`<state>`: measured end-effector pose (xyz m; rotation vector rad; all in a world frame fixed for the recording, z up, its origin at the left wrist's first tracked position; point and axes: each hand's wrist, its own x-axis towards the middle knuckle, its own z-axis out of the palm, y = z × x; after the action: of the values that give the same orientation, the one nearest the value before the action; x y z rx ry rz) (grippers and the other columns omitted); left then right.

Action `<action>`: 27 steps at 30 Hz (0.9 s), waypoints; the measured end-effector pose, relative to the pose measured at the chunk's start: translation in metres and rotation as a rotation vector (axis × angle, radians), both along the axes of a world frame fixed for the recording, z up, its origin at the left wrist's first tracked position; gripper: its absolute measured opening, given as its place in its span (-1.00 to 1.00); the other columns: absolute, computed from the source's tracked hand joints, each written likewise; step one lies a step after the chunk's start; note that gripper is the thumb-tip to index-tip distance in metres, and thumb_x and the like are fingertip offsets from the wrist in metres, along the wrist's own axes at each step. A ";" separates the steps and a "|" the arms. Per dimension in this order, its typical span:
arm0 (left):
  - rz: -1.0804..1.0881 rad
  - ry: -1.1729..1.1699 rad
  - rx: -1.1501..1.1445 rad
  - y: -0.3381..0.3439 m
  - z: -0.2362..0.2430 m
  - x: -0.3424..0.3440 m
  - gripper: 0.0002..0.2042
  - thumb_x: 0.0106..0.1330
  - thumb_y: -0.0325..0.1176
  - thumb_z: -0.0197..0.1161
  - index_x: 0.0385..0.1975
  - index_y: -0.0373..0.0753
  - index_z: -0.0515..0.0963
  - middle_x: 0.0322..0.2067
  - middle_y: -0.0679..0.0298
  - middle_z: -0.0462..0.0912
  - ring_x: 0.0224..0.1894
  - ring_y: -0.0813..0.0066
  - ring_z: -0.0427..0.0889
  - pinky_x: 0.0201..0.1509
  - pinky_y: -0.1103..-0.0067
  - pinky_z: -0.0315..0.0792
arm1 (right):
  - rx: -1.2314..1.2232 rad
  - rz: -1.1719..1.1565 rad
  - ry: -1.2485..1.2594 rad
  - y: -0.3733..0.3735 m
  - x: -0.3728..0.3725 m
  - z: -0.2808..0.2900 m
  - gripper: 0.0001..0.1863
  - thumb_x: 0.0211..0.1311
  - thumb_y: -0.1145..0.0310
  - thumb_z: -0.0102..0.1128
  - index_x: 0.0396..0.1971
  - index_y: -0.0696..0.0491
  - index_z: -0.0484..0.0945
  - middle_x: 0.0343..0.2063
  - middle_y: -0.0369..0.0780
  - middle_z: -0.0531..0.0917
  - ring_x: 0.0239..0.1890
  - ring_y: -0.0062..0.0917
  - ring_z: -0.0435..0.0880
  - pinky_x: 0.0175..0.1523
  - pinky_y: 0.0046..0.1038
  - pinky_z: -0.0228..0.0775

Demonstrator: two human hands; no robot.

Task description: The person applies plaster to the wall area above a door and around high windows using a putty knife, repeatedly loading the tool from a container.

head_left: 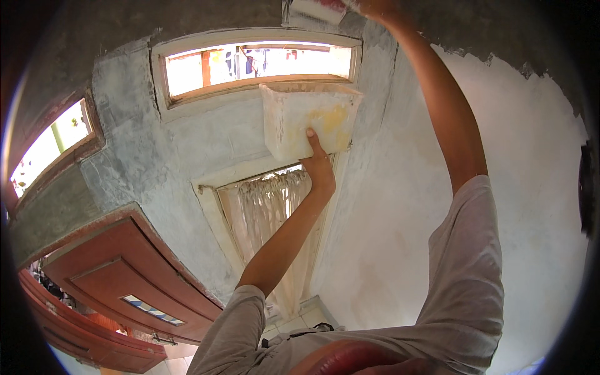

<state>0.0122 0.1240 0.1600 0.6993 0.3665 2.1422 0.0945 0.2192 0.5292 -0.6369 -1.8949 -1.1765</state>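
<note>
Here's the tub (306, 112), whitish plastic and open-topped, its near face smeared pale with a yellow patch, held up across the lower frame of the long window (259, 64); the left hand (320, 167) clamps it, thumb on that face, other fingers hidden, forearm angled upward. The right arm stretches high, elbow slightly bent; the right hand (378, 9) meets the upper edge beside a white-and-red tool (320, 9), fingers blurred, their grip impossible to tell.
</note>
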 end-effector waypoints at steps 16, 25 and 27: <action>0.027 0.036 -0.008 -0.003 -0.004 -0.003 -0.18 0.41 0.19 0.24 0.50 -0.10 0.04 0.36 0.28 0.27 0.34 0.44 0.33 0.32 0.45 0.33 | 0.145 0.163 0.497 0.036 -0.031 0.055 -0.57 0.30 0.00 0.26 -0.30 0.13 0.68 -0.39 0.04 0.73 -0.25 0.05 0.72 -0.14 0.00 0.55; -0.033 -0.062 0.025 -0.037 -0.031 -0.021 -0.20 0.49 0.14 0.16 0.53 -0.07 -0.07 0.44 0.27 0.16 0.44 0.38 0.22 0.51 0.35 0.19 | -0.092 0.173 0.111 -0.010 -0.097 -0.018 -0.58 0.23 -0.02 0.33 -0.29 0.10 0.71 -0.37 0.02 0.74 -0.25 0.00 0.74 -0.11 -0.02 0.55; 0.005 -0.005 -0.002 -0.039 -0.032 -0.030 -0.18 0.48 0.15 0.16 0.54 -0.07 -0.11 0.45 0.27 0.13 0.45 0.37 0.19 0.53 0.31 0.17 | -0.159 0.240 0.180 -0.003 -0.111 -0.013 -0.59 0.24 -0.01 0.33 -0.29 0.08 0.71 -0.34 0.01 0.75 -0.21 -0.01 0.74 -0.09 -0.02 0.55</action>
<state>-0.0180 0.0853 0.1276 0.6922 0.3681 2.1472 -0.0164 0.2161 0.5159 -0.5622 -1.8627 -0.7965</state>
